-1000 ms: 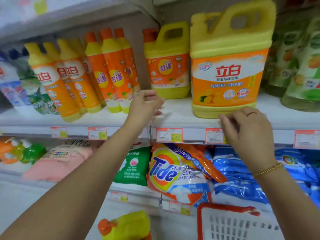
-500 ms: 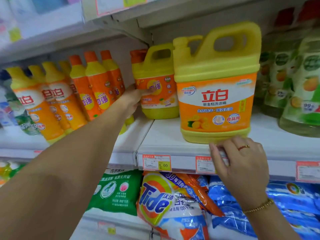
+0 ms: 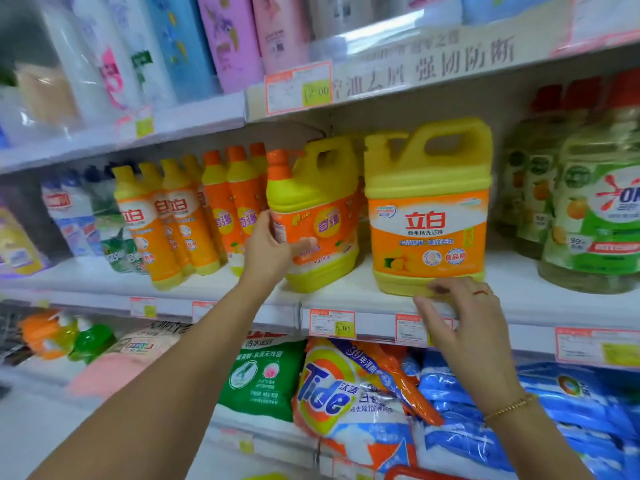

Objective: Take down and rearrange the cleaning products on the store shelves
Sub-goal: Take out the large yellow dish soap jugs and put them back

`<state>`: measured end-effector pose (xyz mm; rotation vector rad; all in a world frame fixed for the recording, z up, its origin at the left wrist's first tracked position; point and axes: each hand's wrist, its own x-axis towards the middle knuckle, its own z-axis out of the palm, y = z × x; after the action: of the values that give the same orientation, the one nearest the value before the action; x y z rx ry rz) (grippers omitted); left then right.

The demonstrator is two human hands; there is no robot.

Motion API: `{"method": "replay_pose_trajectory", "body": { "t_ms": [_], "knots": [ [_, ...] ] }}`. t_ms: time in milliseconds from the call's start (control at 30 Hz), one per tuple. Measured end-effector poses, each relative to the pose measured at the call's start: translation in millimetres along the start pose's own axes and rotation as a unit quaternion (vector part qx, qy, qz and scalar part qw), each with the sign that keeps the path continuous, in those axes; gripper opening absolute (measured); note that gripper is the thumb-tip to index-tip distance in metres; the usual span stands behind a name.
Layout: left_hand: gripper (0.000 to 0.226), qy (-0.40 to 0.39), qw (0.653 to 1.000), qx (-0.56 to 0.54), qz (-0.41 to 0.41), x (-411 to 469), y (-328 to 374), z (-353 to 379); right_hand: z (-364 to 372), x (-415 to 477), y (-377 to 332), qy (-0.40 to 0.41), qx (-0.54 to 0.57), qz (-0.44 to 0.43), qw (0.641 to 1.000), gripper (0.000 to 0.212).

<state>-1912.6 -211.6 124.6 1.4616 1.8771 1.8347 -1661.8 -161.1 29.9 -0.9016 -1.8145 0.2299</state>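
A yellow jug with an orange cap and orange label [image 3: 320, 216] leans to the left on the middle shelf [image 3: 346, 292]. My left hand [image 3: 273, 251] grips its left side, thumb across the label. To its right a bigger yellow jug with an orange label [image 3: 427, 209] stands upright near the shelf's front edge. My right hand [image 3: 464, 313] rests at that edge, fingertips touching the big jug's base, and holds nothing.
Slim yellow and orange dish soap bottles [image 3: 180, 220] stand left of the jugs. Green bottles [image 3: 595, 209] fill the shelf's right end. Tall shampoo bottles [image 3: 214, 39] line the upper shelf. Detergent bags, among them a Tide bag [image 3: 339, 393], lie on the shelf below.
My left hand reached past the slim bottles, took hold of the smaller jug and tipped it left and forward. The view rose. My right hand stayed at the big jug's base.
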Motion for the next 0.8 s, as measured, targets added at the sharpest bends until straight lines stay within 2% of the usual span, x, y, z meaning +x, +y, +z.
{"method": "replay_pose_trajectory", "body": {
  "t_ms": [133,167,300,400,567,633,733,800],
  "knots": [
    [0.066,0.012,0.998,0.012,0.060,-43,13,-21,-5,-5,-33,-0.036,0.050,-0.012,0.998,0.025],
    [0.068,0.016,0.997,0.010,0.073,-52,19,-26,-6,-6,-42,-0.052,0.074,-0.011,0.996,0.027],
    [0.072,0.060,0.989,0.029,0.132,-82,53,-42,-9,-3,-69,-0.078,0.192,0.013,0.978,0.052],
    [0.066,0.069,0.985,0.021,0.158,-116,77,-55,-12,0,-82,-0.097,0.306,0.057,0.945,0.069],
    [0.066,0.089,0.990,-0.066,0.090,-158,82,-56,-7,-12,-98,-0.152,0.393,0.036,0.906,0.090],
    [0.069,0.103,0.986,-0.118,0.050,-162,76,-57,-5,-19,-100,-0.145,0.366,-0.018,0.919,0.092],
    [0.073,0.139,0.974,-0.178,-0.020,-165,70,-58,0,-36,-107,-0.144,0.245,-0.113,0.952,0.099],
    [0.064,0.168,0.963,-0.204,-0.046,-165,65,-56,14,-51,-116,-0.151,0.173,-0.168,0.959,0.107]
  ]
}}
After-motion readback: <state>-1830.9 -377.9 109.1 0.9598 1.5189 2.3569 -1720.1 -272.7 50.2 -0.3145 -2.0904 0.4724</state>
